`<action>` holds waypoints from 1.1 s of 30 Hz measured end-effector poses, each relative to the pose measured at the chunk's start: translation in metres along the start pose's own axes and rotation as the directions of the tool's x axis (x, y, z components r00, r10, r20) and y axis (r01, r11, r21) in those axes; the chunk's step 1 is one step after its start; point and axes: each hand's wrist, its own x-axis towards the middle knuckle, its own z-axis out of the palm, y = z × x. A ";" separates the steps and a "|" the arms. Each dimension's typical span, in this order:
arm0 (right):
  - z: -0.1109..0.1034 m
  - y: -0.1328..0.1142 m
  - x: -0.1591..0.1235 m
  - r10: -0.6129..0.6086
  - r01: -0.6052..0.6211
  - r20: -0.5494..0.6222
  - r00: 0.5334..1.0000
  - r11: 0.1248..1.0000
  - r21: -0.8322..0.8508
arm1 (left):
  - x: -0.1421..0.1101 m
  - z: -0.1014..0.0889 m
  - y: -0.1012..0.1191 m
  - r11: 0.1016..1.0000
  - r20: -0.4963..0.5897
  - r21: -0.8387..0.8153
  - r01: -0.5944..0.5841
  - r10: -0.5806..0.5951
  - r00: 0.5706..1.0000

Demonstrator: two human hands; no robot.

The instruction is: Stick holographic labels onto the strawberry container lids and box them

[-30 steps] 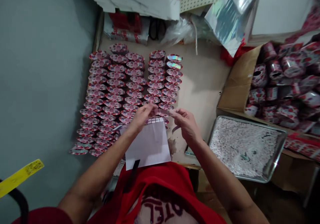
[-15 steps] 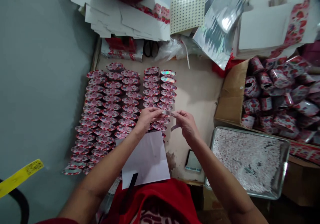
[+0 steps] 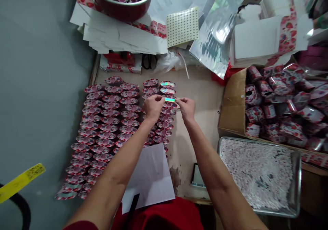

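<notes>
Small, shiny, rainbow-reflecting strip (image 3: 169,100) stretches between the two hands, over the far part of the rightmost row of oval-topped packs printed in red and pink (image 3: 164,132). The left hand (image 3: 154,106) pinches its left end between thumb and fingers, and the right hand (image 3: 186,107) grips its right end the same way. Whether the strip touches the pack beneath it, I cannot tell. Two packs at the far end of that row carry similar rainbow-coloured strips on their tops.

More rows of these packs stand close together to the left on the pale desk (image 3: 189,144). Nearer, under the left forearm, lies a white paper sheet (image 3: 151,178), and a flat, dark-edged rectangular object (image 3: 198,175) sits beside the right forearm. To the right, a silvery metal tray (image 3: 296,189) holds a layer of tiny whitish pieces, just nearer than a brown cardboard box (image 3: 232,105) filled with printed cylinders (image 3: 279,86). On the far side are a red round bowl with a silver rim (image 3: 123,11), stacked white sheets (image 3: 123,38), a dotted cream sheet (image 3: 182,26) and crinkled silver foil (image 3: 212,42).
</notes>
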 end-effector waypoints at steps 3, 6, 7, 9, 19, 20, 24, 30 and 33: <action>0.006 0.000 0.016 0.002 -0.014 -0.071 0.997 0.987 -0.162 | 0.012 0.006 0.007 0.961 -0.025 0.249 -0.120 0.130 0.991; 0.009 0.000 0.023 0.018 -0.039 -0.078 0.997 0.960 -0.277 | 0.018 0.010 0.009 0.914 0.002 0.375 -0.156 0.167 0.986; 0.010 0.000 0.024 0.019 -0.043 -0.082 0.996 0.953 -0.299 | 0.018 0.011 0.009 0.906 0.016 0.392 -0.158 0.165 0.986; 0.011 0.001 0.024 0.019 -0.048 -0.091 0.996 0.946 -0.319 | 0.019 0.013 0.007 0.903 0.037 0.400 -0.159 0.157 0.987; 0.013 -0.005 0.021 0.021 -0.060 -0.102 0.995 0.916 -0.396 | 0.021 0.014 -0.001 0.925 0.049 0.342 -0.167 0.160 0.986; 0.014 -0.005 0.020 0.018 -0.057 -0.102 0.995 0.914 -0.401 | 0.022 0.015 -0.003 0.926 0.048 0.336 -0.172 0.166 0.985; 0.018 -0.005 0.018 0.003 -0.054 -0.110 0.994 0.886 -0.461 | 0.022 0.018 -0.009 0.927 0.053 0.326 -0.188 0.180 0.982; 0.018 -0.006 0.022 0.037 -0.143 -0.202 0.979 0.828 -0.543 | 0.033 0.014 -0.006 0.947 -0.034 0.312 -0.081 0.096 0.995; 0.015 -0.008 0.029 0.067 -0.165 -0.206 0.976 0.845 -0.509 | 0.045 0.010 0.004 0.943 0.007 0.332 -0.032 0.032 0.999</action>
